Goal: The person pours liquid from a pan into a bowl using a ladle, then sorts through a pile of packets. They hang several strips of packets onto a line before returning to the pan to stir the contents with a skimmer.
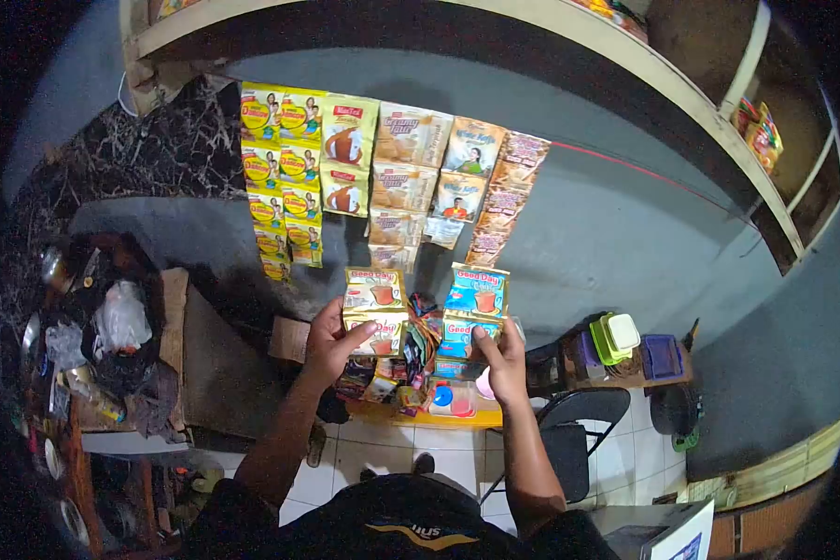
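Note:
My left hand (329, 343) grips a strip of cream and gold Good Day sachets (373, 291) by its left side, thumb across the lower sachet. In my right hand (504, 359) is a strip of blue Good Day sachets (476, 291), the thumb pressed on its lower part. Both strips are upright and apart from each other. Above them, rows of sachets hang against the wall: yellow ones (301, 163), gold tea ones (348, 140), beige ones (406, 187), white coffee ones (471, 147) and brown ones (508, 201).
Below my hands, a yellow-edged table (420, 417) holds mixed packets and a clear tub (452, 398). A black chair (566, 457) stands at the right, near green and blue containers (614, 338). Plastic bags (123, 317) lie at the left; a shelf (569, 42) runs overhead.

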